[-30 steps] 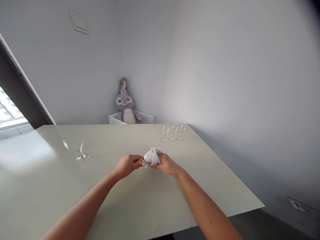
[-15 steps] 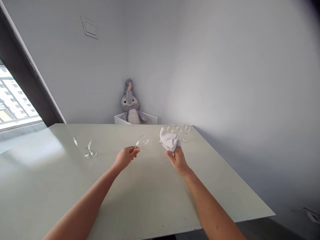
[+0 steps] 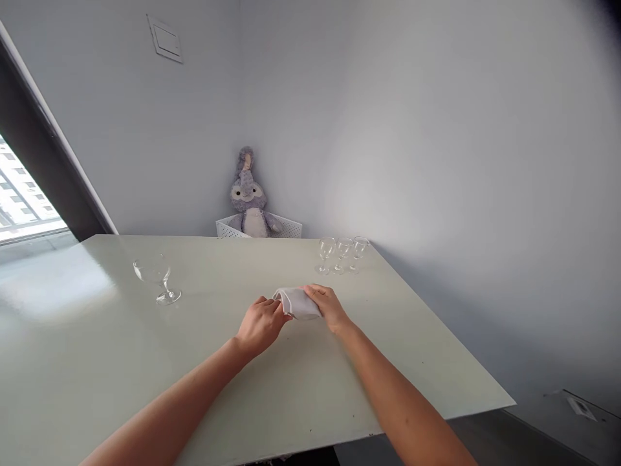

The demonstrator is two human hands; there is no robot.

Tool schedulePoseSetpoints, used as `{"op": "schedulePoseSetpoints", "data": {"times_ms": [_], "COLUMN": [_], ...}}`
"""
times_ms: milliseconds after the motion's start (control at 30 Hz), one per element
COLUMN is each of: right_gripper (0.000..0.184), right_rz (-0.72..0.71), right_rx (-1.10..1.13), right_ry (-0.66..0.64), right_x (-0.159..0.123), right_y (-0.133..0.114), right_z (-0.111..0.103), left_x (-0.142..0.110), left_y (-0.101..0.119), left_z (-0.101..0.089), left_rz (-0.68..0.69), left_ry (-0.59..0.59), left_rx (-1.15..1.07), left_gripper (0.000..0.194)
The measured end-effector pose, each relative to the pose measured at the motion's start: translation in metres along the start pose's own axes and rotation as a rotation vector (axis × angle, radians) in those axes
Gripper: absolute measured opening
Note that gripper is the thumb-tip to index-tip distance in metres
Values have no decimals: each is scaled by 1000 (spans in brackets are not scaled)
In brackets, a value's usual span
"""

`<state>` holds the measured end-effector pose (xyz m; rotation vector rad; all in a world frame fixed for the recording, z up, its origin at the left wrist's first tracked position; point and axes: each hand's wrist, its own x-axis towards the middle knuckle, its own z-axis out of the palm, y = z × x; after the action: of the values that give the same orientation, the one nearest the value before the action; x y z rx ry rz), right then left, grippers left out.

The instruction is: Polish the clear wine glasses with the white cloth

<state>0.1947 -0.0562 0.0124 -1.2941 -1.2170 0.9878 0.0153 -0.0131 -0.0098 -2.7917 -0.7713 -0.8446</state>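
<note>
My hands meet low over the middle of the pale table (image 3: 121, 362). My right hand (image 3: 328, 305) is closed on a white cloth (image 3: 298, 302), which is bunched between the two hands. My left hand (image 3: 261, 325) is curled shut against the cloth's left end. The small stemmed glass it held a moment ago is hidden behind its fingers and inside the cloth. A larger stemmed glass (image 3: 158, 278) stands apart on the table to the left. Three small stemmed glasses (image 3: 342, 254) stand in a row at the back right.
A grey plush toy (image 3: 246, 194) sits in a white perforated basket (image 3: 286, 228) in the corner behind the table. The table's right edge drops off to a dark floor. A window is at the far left.
Half a second ago the hands were apart, the left holding up a small glass and the right lifting the cloth. They have come back together and lower, with the cloth over the glass.
</note>
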Motion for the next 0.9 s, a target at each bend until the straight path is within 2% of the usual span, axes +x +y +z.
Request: {"op": "schedulePoseSetpoints", "data": {"times_ms": [133, 200, 267, 333, 400, 500, 567, 700, 800, 900], "right_gripper": [34, 34, 38, 47, 52, 49, 45, 46, 48, 43], "right_rz": [86, 107, 157, 188, 159, 98, 79, 101, 137, 157], "right_rx": [470, 599, 685, 729, 723, 665, 644, 643, 640, 598], "right_ry": [155, 215, 209, 145, 65, 3, -20, -71, -107, -137], "right_x": [3, 3, 2, -2, -8, -17, -20, -18, -15, -14], "right_y": [8, 11, 13, 12, 12, 13, 14, 14, 13, 13], "right_z": [4, 11, 21, 33, 44, 57, 61, 57, 49, 42], "left_x": [0, 0, 1, 2, 4, 5, 6, 6, 7, 11], "left_y": [12, 15, 15, 13, 11, 13, 16, 22, 17, 6], "left_z": [5, 6, 5, 6, 7, 8, 8, 2, -6, -18], "left_rz": [-229, -370, -514, -603, -608, -550, -527, -506, -509, -604], "left_ry": [-100, -124, -135, -99, 4, 176, 230, 161, 80, 23], "left_rx": [-117, -233, -336, -389, -389, -331, -285, -343, -625, -986], "left_gripper": [17, 26, 40, 45, 45, 46, 48, 53, 46, 45]}}
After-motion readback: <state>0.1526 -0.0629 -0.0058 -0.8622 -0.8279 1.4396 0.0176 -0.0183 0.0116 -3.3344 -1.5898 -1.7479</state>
